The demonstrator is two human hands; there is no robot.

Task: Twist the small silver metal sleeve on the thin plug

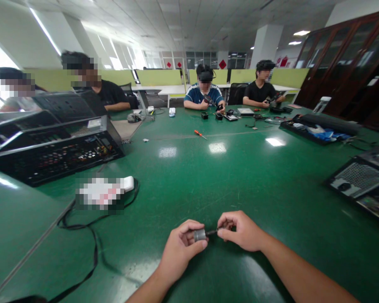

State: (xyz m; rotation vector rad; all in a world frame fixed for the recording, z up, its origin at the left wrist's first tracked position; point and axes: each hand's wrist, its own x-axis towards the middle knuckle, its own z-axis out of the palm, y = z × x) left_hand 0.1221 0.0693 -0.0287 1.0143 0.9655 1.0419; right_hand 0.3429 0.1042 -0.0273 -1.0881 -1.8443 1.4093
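Here the left hand (180,250) grips the grey cylinder (200,235), the right hand (244,231) pinching the far end of the dark shaft (211,232) between them: best, it seems, to hold cylinder and shaft in line and work gently, without side load. Both hands face inward above the desk (151,189), forearms converging from either side.

Grey cylinder (200,235), partly covered by the left hand (180,247); dark shaft (211,232), far end hidden in the right hand (244,232); white object (97,193), pixelated, markings unreadable; mesh-panelled computer case (361,179), cut by the right edge; black item (28,299), lower left, cropped, unidentifiable.
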